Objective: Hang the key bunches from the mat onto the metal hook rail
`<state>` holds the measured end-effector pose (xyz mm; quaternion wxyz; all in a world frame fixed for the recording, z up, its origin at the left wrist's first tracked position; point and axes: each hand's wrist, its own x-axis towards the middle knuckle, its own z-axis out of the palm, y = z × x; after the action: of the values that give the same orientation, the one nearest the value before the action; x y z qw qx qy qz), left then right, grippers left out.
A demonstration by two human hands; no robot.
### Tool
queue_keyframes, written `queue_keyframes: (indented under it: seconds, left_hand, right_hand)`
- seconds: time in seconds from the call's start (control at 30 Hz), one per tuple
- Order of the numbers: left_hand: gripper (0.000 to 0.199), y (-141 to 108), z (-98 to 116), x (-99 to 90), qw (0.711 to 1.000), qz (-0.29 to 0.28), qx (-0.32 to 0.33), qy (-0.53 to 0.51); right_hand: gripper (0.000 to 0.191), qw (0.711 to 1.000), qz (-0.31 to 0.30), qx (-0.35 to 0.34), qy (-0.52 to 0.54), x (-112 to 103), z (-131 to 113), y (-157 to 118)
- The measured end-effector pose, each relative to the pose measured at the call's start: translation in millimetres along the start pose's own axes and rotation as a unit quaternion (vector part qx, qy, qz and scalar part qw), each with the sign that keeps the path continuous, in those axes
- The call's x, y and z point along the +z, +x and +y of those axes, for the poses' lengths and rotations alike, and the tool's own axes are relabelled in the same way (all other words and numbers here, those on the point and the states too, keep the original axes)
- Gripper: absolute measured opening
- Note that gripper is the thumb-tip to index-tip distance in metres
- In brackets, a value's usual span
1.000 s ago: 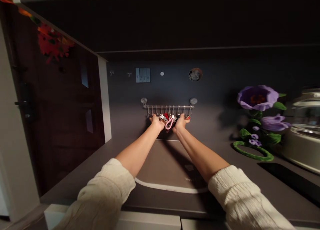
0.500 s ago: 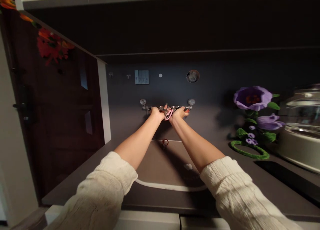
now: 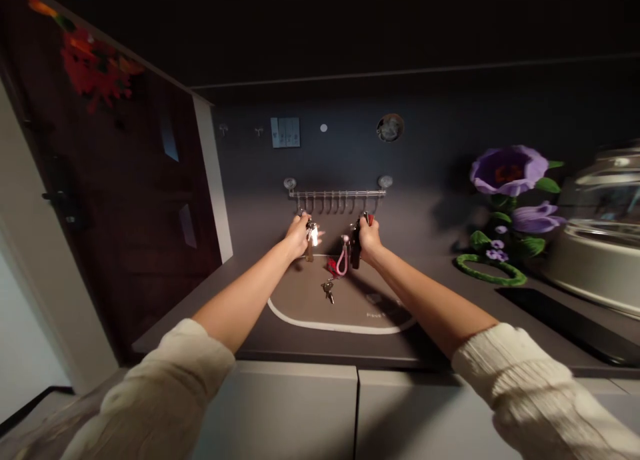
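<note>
Below the left part of a clear hook rail (image 3: pixel 337 194) on the wall, my left hand (image 3: pixel 299 235) is closed round a bunch of keys (image 3: pixel 311 237). My right hand (image 3: pixel 369 238) grips another bunch of keys (image 3: pixel 356 245), dark with a bit of red at the top, under the rail's right part. A pink loop strap (image 3: pixel 343 259) hangs between the hands, nearer the right one. Beneath it, a red keyring (image 3: pixel 332 267) and some silver keys (image 3: pixel 329 290) are on the brown mat (image 3: pixel 295 300).
Purple crocheted flowers (image 3: pixel 510 173) and a glass-topped appliance (image 3: pixel 595 247) stand on the right. A black flat object (image 3: pixel 565 323) lies before them. An upper shelf (image 3: pixel 320 33) overhangs the counter, with a dark door (image 3: pixel 125 233) on the left.
Both hands have come down from the rail and moved apart, each with keys. The rail's hooks now show uncovered. The view has tilted down, and the silver keys on the mat show more plainly.
</note>
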<state>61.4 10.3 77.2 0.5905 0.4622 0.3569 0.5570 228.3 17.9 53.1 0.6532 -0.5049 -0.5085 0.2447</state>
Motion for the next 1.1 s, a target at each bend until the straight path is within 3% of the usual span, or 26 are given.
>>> queue_keyframes:
  seconds: [0.07,0.13,0.27,0.43,0.53,0.67,0.77,0.9,1.0,1.1]
  left_hand:
    - [0.022,-6.0,-9.3,-17.9,0.996,-0.007,0.010,0.083]
    - [0.024,-9.7,-17.9,-33.7,0.987,-0.008,0.015,0.160]
    - [0.022,-16.4,-28.6,-55.8,0.943,0.011,0.081,0.323]
    - [0.022,-28.3,-35.7,-71.7,0.825,0.007,0.180,0.535]
    - [0.020,-35.1,-42.2,-79.7,0.789,-0.005,0.190,0.584]
    - [0.029,-43.9,-46.2,-89.5,0.750,-0.026,0.158,0.641]
    - [0.039,-49.2,-42.4,-95.2,0.747,-0.032,0.143,0.648]
    - [0.044,-56.2,-27.9,-94.8,0.760,-0.008,0.154,0.632]
    - [0.039,-64.8,-9.2,-83.8,0.819,-0.009,0.171,0.547]
    - [0.035,-77.2,12.4,-66.0,0.901,-0.066,0.172,0.392]
  right_hand:
    - [0.029,0.994,-0.013,0.095,0.048,-14.8,0.2,-12.8]
    - [0.024,0.990,-0.039,0.125,0.043,-30.2,-3.2,-22.6]
    - [0.022,0.992,-0.054,0.101,-0.046,-58.0,-7.0,-29.1]
    - [0.021,0.965,-0.046,0.037,-0.255,-78.5,5.1,-28.5]
    - [0.031,0.928,-0.059,-0.012,-0.368,-82.6,12.4,-32.7]
    - [0.037,0.889,-0.108,-0.009,-0.445,-82.6,12.2,-39.6]
    - [0.038,0.881,-0.135,-0.011,-0.454,-81.0,2.8,-43.9]
    - [0.037,0.878,-0.167,-0.063,-0.445,-75.0,-20.1,-50.4]
    - [0.035,0.888,-0.244,-0.092,-0.378,-65.2,-41.6,-56.4]
    - [0.029,0.896,-0.350,-0.085,-0.260,-51.1,-62.8,-65.1]
